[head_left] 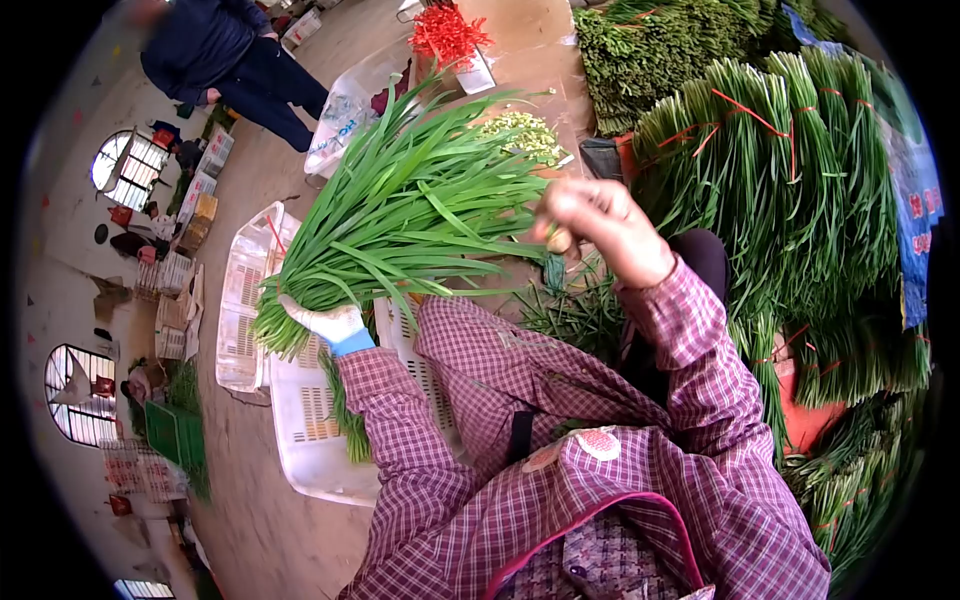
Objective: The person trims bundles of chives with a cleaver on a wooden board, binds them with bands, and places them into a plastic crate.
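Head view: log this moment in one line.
left hand: gloved, holding leafy bunch; right hand: bare, curled; tied bundles: piled at right

Green leaves (410, 195); purple-white checked sleeves (688, 325); red strips (446, 36).

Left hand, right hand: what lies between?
The green bunch, held in the left hand, spans most of the gap to the right hand in the head view.

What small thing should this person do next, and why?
Perhaps bring the right hand in to gather the splayed leaves of the green bunch: the left hand holds it near the stem ends, while the far tips fan out loosely.
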Tool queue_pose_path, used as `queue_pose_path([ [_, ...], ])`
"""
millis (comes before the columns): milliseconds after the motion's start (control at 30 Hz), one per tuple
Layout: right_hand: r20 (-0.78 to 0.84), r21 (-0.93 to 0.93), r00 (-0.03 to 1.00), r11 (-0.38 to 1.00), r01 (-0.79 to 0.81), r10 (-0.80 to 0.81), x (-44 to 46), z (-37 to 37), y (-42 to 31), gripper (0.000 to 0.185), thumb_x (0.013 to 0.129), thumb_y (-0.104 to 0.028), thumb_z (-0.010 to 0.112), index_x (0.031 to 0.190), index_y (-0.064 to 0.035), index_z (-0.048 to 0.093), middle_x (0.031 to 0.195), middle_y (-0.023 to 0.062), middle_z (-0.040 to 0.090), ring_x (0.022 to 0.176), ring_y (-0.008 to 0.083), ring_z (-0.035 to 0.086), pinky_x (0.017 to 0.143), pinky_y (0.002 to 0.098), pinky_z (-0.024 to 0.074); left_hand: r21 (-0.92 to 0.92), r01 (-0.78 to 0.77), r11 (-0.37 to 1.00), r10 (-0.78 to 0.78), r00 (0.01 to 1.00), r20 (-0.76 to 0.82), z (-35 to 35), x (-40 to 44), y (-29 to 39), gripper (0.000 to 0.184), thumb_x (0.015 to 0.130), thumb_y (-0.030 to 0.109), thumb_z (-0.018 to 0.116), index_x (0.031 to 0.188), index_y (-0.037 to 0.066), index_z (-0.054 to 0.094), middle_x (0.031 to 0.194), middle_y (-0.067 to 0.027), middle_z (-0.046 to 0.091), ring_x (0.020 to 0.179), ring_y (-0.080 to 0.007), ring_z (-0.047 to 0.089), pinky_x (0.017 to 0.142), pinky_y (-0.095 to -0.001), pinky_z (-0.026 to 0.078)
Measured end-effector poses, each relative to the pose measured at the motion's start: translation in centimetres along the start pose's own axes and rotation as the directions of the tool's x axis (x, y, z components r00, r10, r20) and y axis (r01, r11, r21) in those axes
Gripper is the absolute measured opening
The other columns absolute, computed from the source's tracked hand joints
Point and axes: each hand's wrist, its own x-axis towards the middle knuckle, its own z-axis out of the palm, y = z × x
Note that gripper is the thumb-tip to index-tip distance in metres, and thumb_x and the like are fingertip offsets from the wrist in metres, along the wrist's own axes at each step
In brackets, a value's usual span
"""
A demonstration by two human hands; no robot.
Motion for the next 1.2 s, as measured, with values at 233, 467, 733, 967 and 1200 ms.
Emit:
queue_pose_path([
  [233, 0.050, -0.818, 0.976, 0.552, 0.163, -0.213, 0.1, 6.6, 4.3, 0.030, 0.085, -0.036, 0.069, 0.085, -0.0067, 0.064, 0.073, 0.0083, 0.068, 0.063, 0.0266, 0.066, 0.059, 0.0374, 0.0524, 0.064, -0.038, 0.997, 0.037, 0.999, 0.014, 2.3, -2.2, -0.2, 0.061, 0.084, 0.050, 0.062, 0.130, 0.012, 0.055, 0.132, -0.0092, 0.056, 0.117, -0.0306, 0.054, 0.099, -0.0501, 0.045],
  [467, -0.071, -0.620, 0.889, 0.719, 0.315, -0.451, 0.7, 7.8, 5.2, 0.011, 0.084, -0.011, 0.065, 0.083, -0.0018, 0.059, 0.072, 0.0122, 0.060, 0.065, 0.0281, 0.062, 0.058, 0.0372, 0.0485, 0.075, -0.048, 0.996, 0.052, 0.996, -0.065, 2.6, -2.5, -0.2, 0.062, 0.088, 0.049, 0.055, 0.135, 0.008, 0.050, 0.136, -0.0120, 0.052, 0.120, -0.0311, 0.052, 0.102, -0.0509, 0.044],
  [733, 0.448, -0.068, 0.826, 0.935, -0.349, 0.341, -1.9, 7.1, 3.3, 0.063, 0.097, -0.056, 0.041, 0.108, 0.0007, 0.066, 0.087, 0.0117, 0.071, 0.069, 0.0166, 0.066, 0.069, 0.0307, 0.0547, -0.065, -0.091, 0.994, 0.096, 0.993, 0.072, 6.6, -4.2, 0.1, 0.061, 0.083, 0.046, 0.065, 0.132, 0.012, 0.053, 0.131, -0.0118, 0.056, 0.115, -0.0309, 0.056, 0.097, -0.0514, 0.049],
  [967, 0.473, 0.382, 0.818, 0.761, -0.524, 0.326, 5.0, 9.2, 5.2, 0.095, 0.088, -0.073, 0.041, 0.150, -0.0047, 0.018, 0.146, 0.0197, 0.039, 0.129, 0.0393, 0.045, 0.100, 0.0506, 0.0439, -0.131, -0.113, 0.985, 0.161, 0.875, 0.456, 9.1, -6.2, 1.1, 0.073, 0.080, 0.036, 0.074, 0.141, 0.010, 0.043, 0.134, -0.0134, 0.054, 0.121, -0.0315, 0.053, 0.098, -0.0530, 0.048],
  [1200, 0.387, 0.672, 0.871, 0.554, -0.491, 0.302, 7.7, 9.8, 2.2, 0.101, 0.083, -0.074, 0.049, 0.150, -0.0057, 0.016, 0.151, 0.0162, 0.032, 0.130, 0.0450, 0.041, 0.102, 0.0627, 0.0350, 0.364, -0.668, 0.649, 0.025, 0.497, 0.868, 3.2, -6.1, 4.5, 0.063, 0.085, 0.024, 0.068, 0.138, 0.005, 0.041, 0.137, -0.0174, 0.047, 0.126, -0.0329, 0.047, 0.108, -0.0472, 0.039],
])
